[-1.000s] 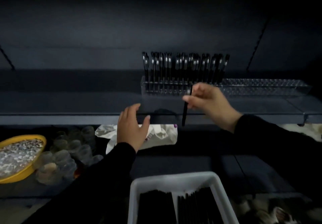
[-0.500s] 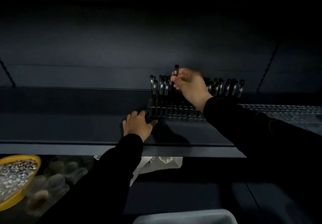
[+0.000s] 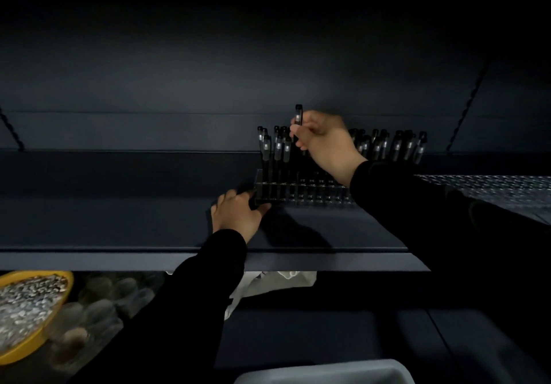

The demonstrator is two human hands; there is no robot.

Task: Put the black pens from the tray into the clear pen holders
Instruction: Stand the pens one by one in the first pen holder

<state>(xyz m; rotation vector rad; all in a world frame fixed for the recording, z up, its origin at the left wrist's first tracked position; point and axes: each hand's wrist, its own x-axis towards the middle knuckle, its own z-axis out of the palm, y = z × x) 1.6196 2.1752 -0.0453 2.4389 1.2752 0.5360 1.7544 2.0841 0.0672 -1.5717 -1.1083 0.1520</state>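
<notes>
At about eight o'clock in the view a yellow bowl (image 3: 44, 328) heaped with small pale bits sits on the lower level, with a cluster of clear cups (image 3: 98, 309) just to its right, dim and hard to make out. Above them runs the dark shelf (image 3: 119, 225), spanning the middle of the view. Near the centre the left hand (image 3: 237, 218) rests on that shelf, its fingers curled round the left end of the clear pen holder (image 3: 301, 194), gripping its corner. The holder stands toward the shelf's back, and black pens stand upright in it, a group (image 3: 274, 148) at its left end and more (image 3: 393, 145) at about two o'clock. Between those groups the right hand (image 3: 326, 145) pinches one black pen (image 3: 298, 122) between thumb and fingertips, held upright with its cap above the others; its lower end is hidden. A crumpled white bag (image 3: 274, 286) shows below the shelf edge, and at six o'clock the rim of the pale tray (image 3: 325, 371) enters the view, its contents out of sight.
</notes>
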